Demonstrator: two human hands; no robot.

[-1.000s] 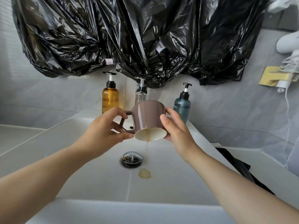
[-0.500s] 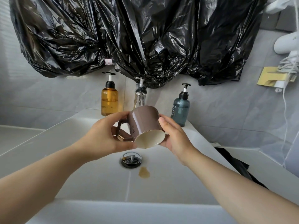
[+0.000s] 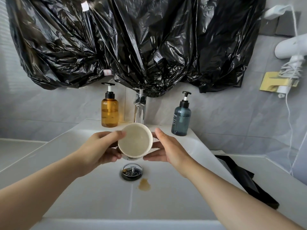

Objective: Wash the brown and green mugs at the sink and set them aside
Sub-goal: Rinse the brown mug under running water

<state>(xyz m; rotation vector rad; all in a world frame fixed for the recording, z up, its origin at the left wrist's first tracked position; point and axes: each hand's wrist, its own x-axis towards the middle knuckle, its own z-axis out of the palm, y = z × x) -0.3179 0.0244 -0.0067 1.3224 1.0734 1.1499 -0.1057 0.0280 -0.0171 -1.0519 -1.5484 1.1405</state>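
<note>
On the teal pump bottle, far right of the tap: pale letters "POO", the rest of the word turned out of sight, smaller lines below too fine to read. On the black plastic sheeting hung over the wall: two small white tags, the lower with red marks, unreadable. One brown mug, held above the far part of the sink, its mouth tipped toward the camera, round, glossy cream inside, faintly streaked, the outer wall almost wholly hidden. Left hand wrapped round the mug's left side, thumb on the far rim, fingers curled beneath. Right hand spread, forefinger along the right wall and thumb under the near edge, the mug clasped between them. Two pump bottles in all, the other amber, translucent, left of one chrome tap. One round chrome drain below the mug; one brown puddle just near-right of it on smooth white ceramic. One crumpled black cloth on the right counter.
</note>
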